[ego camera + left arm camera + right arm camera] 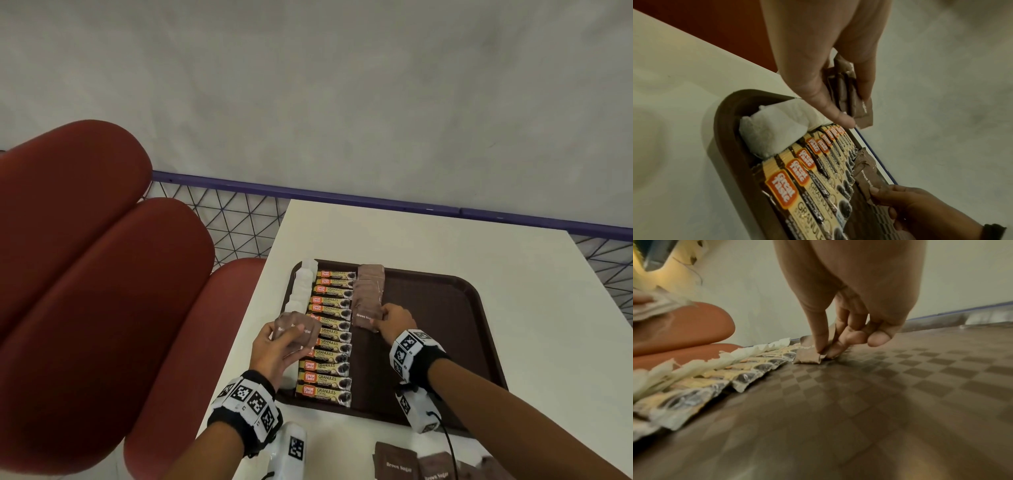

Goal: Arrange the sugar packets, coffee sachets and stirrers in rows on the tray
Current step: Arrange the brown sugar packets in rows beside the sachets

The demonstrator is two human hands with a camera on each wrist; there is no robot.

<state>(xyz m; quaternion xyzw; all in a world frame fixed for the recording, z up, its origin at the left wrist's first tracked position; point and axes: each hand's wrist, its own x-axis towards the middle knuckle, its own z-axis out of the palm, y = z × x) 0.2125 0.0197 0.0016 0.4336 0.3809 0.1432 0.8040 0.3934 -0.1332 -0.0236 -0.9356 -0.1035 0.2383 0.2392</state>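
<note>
Nearby, red seats point(102, 274); spare packets point(397, 462), seemingly sugar.

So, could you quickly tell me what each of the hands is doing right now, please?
Left hand: holding a stack of brown sugar packets.
Right hand: pinching a brown sugar packet on the tray.

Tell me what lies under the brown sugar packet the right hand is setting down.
Under the brown sugar packet pinched by the right hand: the tray, and it overlaps the packet row behind. How far is hidden.
</note>
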